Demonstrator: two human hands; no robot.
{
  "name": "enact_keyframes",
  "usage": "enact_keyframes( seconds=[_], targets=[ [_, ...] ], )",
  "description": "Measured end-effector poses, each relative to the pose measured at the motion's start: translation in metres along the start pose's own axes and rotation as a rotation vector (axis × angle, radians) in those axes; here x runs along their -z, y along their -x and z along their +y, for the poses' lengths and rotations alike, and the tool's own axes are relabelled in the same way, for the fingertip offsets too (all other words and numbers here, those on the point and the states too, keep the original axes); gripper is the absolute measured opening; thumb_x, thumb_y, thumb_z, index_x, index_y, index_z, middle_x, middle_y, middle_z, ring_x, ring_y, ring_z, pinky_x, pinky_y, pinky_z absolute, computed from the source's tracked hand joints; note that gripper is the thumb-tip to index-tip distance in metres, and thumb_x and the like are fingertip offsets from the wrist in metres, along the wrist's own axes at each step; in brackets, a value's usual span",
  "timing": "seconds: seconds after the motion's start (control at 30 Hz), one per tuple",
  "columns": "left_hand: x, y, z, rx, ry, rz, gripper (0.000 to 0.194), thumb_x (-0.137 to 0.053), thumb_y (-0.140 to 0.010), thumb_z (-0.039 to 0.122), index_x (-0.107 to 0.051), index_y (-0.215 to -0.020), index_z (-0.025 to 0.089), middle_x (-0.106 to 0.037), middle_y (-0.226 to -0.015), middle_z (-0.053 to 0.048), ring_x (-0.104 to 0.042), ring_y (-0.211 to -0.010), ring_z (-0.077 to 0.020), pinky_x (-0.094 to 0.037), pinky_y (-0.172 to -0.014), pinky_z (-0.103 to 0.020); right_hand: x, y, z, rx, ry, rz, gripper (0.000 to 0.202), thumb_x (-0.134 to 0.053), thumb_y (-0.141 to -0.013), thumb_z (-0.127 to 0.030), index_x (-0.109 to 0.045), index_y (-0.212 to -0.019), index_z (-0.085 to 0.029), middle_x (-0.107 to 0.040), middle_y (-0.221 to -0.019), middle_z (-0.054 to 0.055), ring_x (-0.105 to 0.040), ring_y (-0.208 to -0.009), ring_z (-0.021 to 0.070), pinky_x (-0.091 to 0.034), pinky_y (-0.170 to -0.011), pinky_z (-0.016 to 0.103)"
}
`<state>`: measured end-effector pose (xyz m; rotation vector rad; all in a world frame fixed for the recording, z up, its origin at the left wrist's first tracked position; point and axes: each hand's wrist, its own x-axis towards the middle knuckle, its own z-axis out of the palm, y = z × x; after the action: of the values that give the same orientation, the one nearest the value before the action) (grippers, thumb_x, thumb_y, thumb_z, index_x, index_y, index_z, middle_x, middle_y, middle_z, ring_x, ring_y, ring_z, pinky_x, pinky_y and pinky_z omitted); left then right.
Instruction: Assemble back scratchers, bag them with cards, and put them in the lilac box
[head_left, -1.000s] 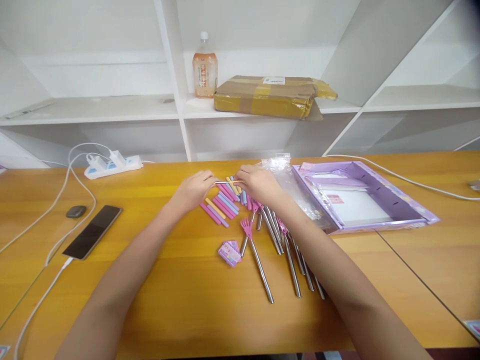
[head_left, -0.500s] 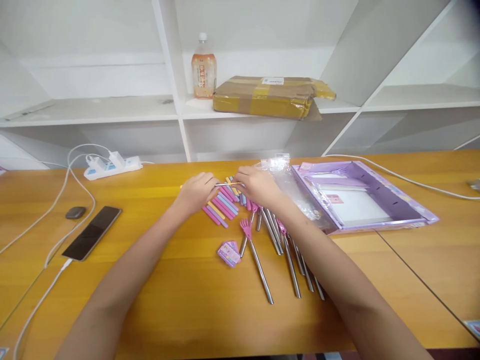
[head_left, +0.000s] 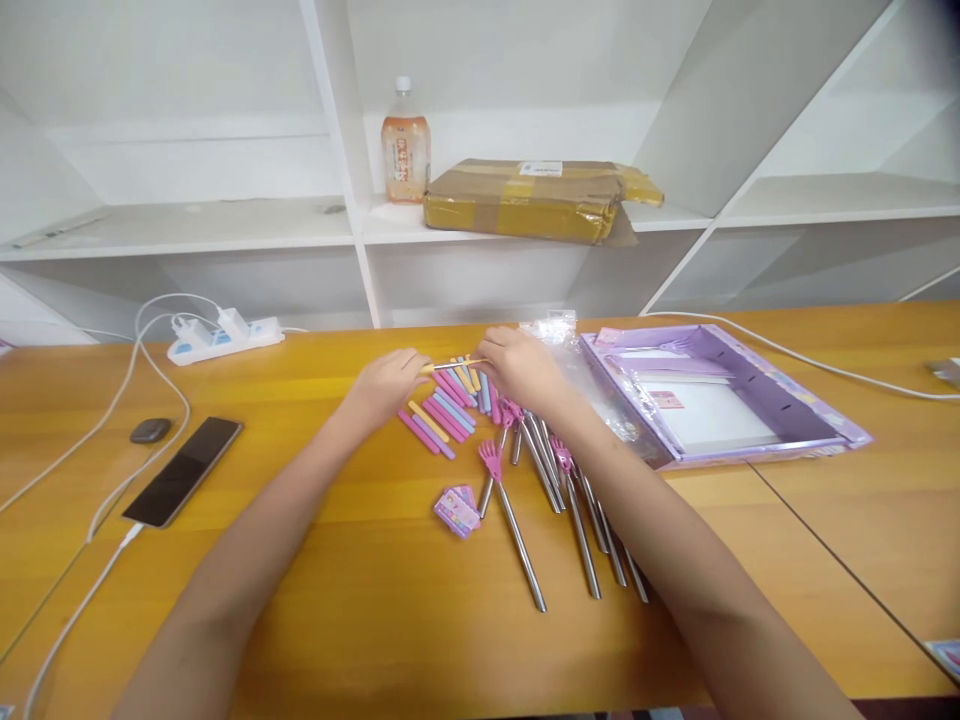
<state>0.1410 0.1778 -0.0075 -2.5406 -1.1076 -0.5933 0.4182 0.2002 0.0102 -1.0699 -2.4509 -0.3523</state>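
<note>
Between my two hands runs a thin metal rod, part of a back scratcher (head_left: 450, 365) with a yellow grip. My left hand (head_left: 388, 386) is closed around the yellow end. My right hand (head_left: 523, 368) pinches the other end, whose head is hidden by the fingers. Below them lie several pink, purple, blue and yellow tubes (head_left: 444, 412). Closer to me, a pink hand-shaped scratcher head (head_left: 490, 460) lies by a long silver tube (head_left: 523, 545). More silver tubes (head_left: 583, 535) with pink heads lie partly under my right forearm.
Small printed cards (head_left: 457, 512) lie left of the tubes. On the right are clear plastic bags (head_left: 559, 335) and an open purple box (head_left: 757, 455). A phone (head_left: 184, 472), a black case (head_left: 151, 430) and a power strip (head_left: 226, 342) are at left. Behind, a shelf holds a bottle (head_left: 406, 160) and a taped carton (head_left: 525, 200).
My hands have moved slightly apart, so more of the rod and the yellow grip shows between them. The view has shifted a little; the things on the table stay put.
</note>
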Motion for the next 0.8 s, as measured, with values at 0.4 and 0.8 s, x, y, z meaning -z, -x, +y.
enact_keyframes(
  seconds=[0.4,0.8],
  targets=[
    [0.059,0.037,-0.116,0.419,-0.129,0.12,0.022,-0.056,-0.108,0.036,-0.075,-0.107,0.024,-0.081,-0.109,-0.01,-0.072,-0.104,-0.0302,-0.052,-0.088,-0.041,0.047,0.04,0.12,-0.32,0.099,0.222,0.03,-0.057,-0.107,-0.037,-0.076,-0.089,-0.022,-0.07,-0.092,0.011,-0.058,-0.09,0.0273,-0.036,-0.08,0.038],
    [0.077,0.064,-0.144,0.469,-0.087,0.182,0.026,-0.058,-0.106,0.046,-0.073,-0.102,0.025,-0.08,-0.105,-0.009,-0.071,-0.101,-0.0298,-0.052,-0.09,-0.041,0.066,0.105,0.193,-0.519,0.093,0.32,0.018,-0.064,-0.1,-0.035,-0.076,-0.089,-0.026,-0.072,-0.098,0.016,-0.059,-0.094,0.0301,-0.04,-0.088,0.042]
  ],
)
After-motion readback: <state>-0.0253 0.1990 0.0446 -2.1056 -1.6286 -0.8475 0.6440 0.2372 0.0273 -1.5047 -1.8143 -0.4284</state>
